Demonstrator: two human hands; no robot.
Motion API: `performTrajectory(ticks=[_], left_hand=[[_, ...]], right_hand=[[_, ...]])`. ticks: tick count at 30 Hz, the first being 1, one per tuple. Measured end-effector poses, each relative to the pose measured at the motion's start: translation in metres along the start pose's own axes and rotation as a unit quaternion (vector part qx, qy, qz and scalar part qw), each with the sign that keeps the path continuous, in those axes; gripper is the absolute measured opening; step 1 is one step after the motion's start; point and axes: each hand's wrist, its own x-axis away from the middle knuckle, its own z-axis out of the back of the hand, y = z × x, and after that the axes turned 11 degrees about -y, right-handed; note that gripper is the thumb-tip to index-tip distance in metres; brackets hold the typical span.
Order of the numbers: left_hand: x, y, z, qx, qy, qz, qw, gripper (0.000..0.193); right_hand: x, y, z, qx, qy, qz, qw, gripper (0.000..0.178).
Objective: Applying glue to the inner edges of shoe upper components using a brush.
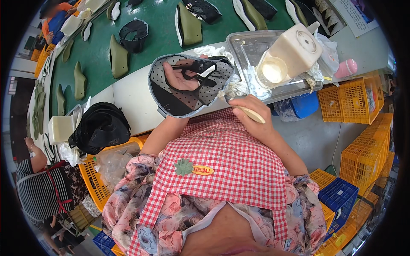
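My left hand (174,77) is closed around a black shoe upper (168,100) of sheer dotted mesh with a grey-blue edge. Its fingers show through the upper's opening, near dark straps and a small white patch. In my right hand (258,115) is a brush (251,114) with a pale wooden handle; its bristle end points at the upper's right edge, and I cannot tell whether it touches. Just beyond that hand a clear plastic tray (239,40) holds a cut-open white plastic jug (297,49) and a round container of white paste (272,72).
Green shoe lasts (118,57) and another black upper (133,36) stand on the green belt (158,15). A pile of black uppers (102,126) lies at the left. Orange crates (348,102) stack at the right. A co-worker in stripes (40,192) is at the left.
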Motion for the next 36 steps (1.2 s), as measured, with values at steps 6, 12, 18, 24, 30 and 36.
performTrajectory(ticks=[6,12,18,24,30,36], left_hand=[[0.0,-0.001,0.003,-0.017,-0.021,-0.001,1.0,0.081],[-0.001,-0.002,0.005,0.029,-0.009,-0.01,0.999,0.079],[-0.001,-0.003,0.002,0.002,-0.026,-0.025,0.999,0.074],[0.004,0.003,-0.005,-0.036,-0.034,-0.016,0.999,0.079],[0.006,0.012,-0.003,0.005,-0.056,0.036,0.998,0.082],[0.008,0.018,-0.003,0.009,-0.113,0.074,0.991,0.075]], right_hand=[[-0.001,0.002,0.003,0.019,0.029,-0.033,0.999,0.02],[0.0,-0.001,-0.004,-0.023,-0.015,-0.044,0.999,0.02],[0.0,-0.007,-0.01,-0.129,-0.077,-0.055,0.987,0.02],[-0.002,-0.008,-0.005,-0.139,-0.111,-0.061,0.982,0.02],[0.007,0.006,0.0,-0.123,-0.023,-0.098,0.987,0.019],[0.007,0.023,0.007,-0.145,0.014,-0.155,0.977,0.019]])
